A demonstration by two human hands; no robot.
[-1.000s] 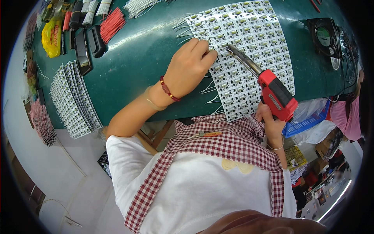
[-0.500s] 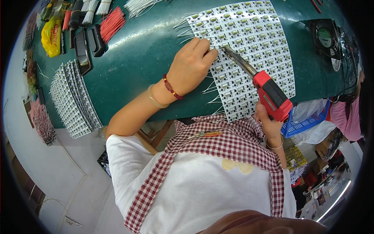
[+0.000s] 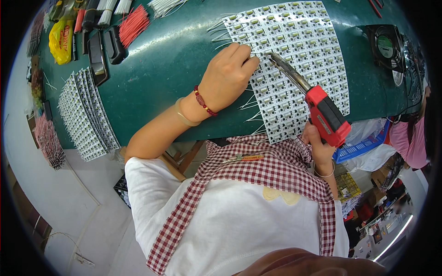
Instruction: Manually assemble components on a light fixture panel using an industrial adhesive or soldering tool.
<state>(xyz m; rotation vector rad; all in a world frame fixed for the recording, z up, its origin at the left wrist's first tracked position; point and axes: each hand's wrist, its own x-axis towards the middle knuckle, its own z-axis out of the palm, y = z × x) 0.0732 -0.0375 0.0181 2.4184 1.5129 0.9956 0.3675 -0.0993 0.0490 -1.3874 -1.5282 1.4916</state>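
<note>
A large white panel of small circuit boards lies on the green table, with thin white wires sticking out along its left edge. My left hand is closed in a pinch over that edge; its fingertips hide whatever is between them. In my right hand, at the panel's near right side, is a red and black soldering gun. Its dark metal tip points up and left, close to my left fingertips. Whether the tip touches the panel I cannot tell.
Several similar panels are stacked at the left table edge. Bundles of red wires and white wires lie at the back, near a yellow bag. A black fan stands at the right, above a blue basket.
The soldering gun has shifted slightly right, and its tip has moved a little away from my left fingertips. My left hand has stayed nearly in place, still pinched.
</note>
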